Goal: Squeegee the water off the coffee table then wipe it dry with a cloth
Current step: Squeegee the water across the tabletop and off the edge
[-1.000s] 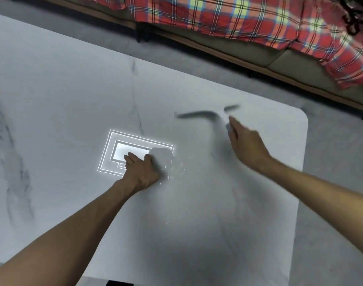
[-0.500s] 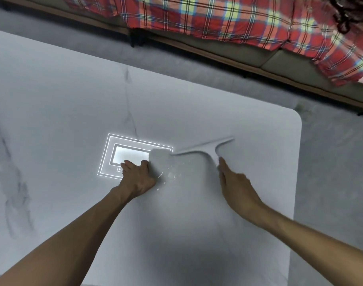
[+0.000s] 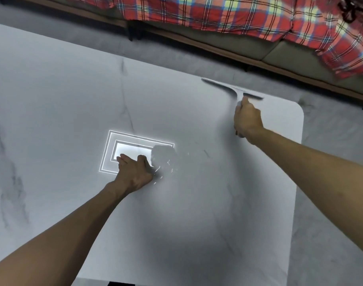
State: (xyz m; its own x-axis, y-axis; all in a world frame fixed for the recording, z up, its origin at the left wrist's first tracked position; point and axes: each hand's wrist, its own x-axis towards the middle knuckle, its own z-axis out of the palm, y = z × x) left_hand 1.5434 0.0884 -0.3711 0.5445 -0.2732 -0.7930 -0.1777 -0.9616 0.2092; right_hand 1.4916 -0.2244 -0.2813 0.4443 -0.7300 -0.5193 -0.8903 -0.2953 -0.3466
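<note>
The white marble coffee table (image 3: 197,223) fills most of the view. My right hand (image 3: 247,120) grips the handle of a pale squeegee (image 3: 232,88), whose blade lies near the table's far right edge. My left hand (image 3: 134,170) rests on the tabletop with its fingers bent, beside a patch of water (image 3: 165,159) with small drops around it. A bright rectangular light reflection (image 3: 133,150) shines on the surface just beyond my left hand. No cloth is in view.
A sofa with a red plaid blanket (image 3: 238,15) runs along the far side. Grey carpet (image 3: 331,182) surrounds the table. The table's rounded far right corner (image 3: 298,108) is close to the squeegee.
My right hand has swept the squeegee from beside the water patch away to the far right edge of the table. My left hand has stayed in place.
</note>
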